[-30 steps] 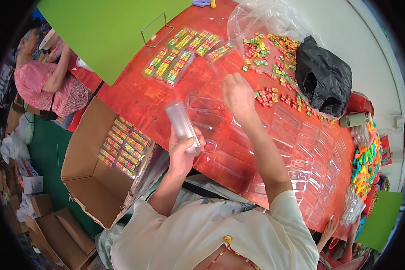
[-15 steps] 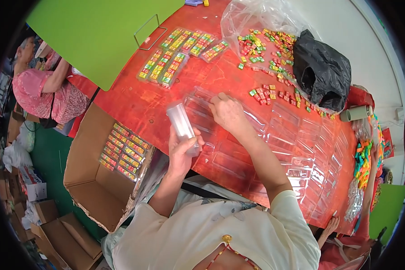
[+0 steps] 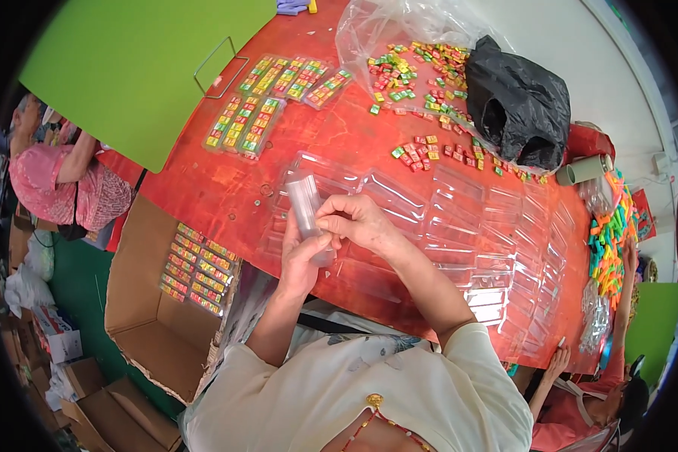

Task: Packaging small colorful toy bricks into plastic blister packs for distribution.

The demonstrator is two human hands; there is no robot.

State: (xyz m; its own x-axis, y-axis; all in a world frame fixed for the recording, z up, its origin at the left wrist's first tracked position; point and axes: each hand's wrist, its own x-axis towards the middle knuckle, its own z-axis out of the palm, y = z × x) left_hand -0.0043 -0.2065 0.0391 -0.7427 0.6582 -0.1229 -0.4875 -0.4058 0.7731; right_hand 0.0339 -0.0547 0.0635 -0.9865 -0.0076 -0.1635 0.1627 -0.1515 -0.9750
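A narrow stack of clear plastic trays point(image 3: 303, 197) stands tilted in my left hand point(image 3: 299, 260), whose fingers and thumb wrap its lower part. My right hand point(image 3: 359, 221) touches the stack's right side, thumb and fingers pinched together at its edge. Whether a single tray is between those fingertips cannot be made out. Beneath and to the right of my hands, rows of empty clear trays point(image 3: 450, 239) lie spread over the red table point(image 3: 196, 197).
Filled trays point(image 3: 245, 124) of small coloured blocks lie at the back left. Loose blocks point(image 3: 418, 154) and a black plastic bag point(image 3: 516, 102) are at the back right. A cardboard box point(image 3: 139, 260) holds more filled trays. Other people sit at far left and lower right.
My right hand has come back from the trays on the table to the stack in my left hand. The whole view has shifted slightly.
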